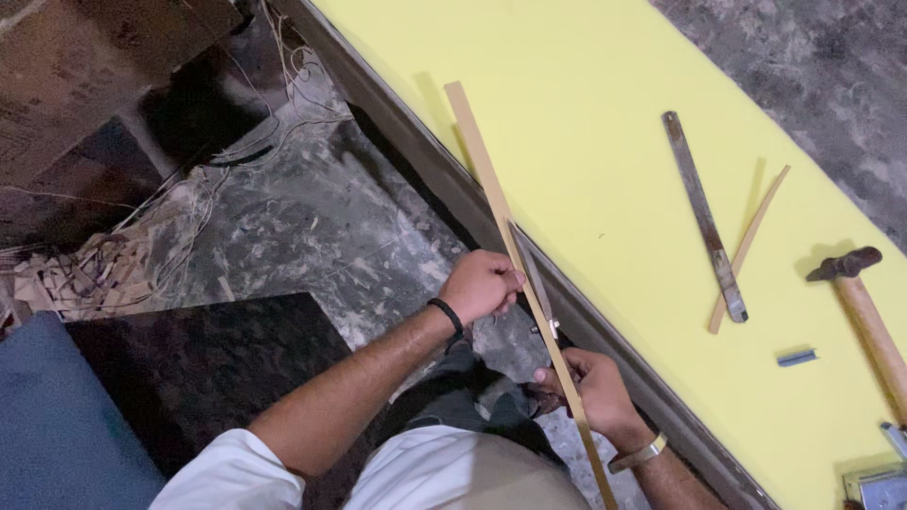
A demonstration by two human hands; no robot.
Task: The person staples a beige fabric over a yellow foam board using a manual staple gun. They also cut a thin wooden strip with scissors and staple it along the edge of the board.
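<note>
On the yellow worktop [605, 142] lie a metal file [704, 215], a thin sliver [749, 247] and a hammer [864, 312]. The left hand [484, 285] grips the long wooden strip [510, 236]; the right hand [590, 387] clamps what looks like scissors [532, 274] against it.

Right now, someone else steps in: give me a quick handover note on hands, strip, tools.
Left hand: closed around the long tan strip, partway along it.
Right hand: lower on the strip, gripping shears whose blade lies against the strip's edge.
The strip runs diagonally, its far end over the yellow sheet.
On the sheet: a flat metal bar crossing a thin curved sliver, a hammer, a small grey piece.
Done: one sliver lies on the sheet, apparently trimmed off.
Left: cannot tell how far the cut has run.
</note>
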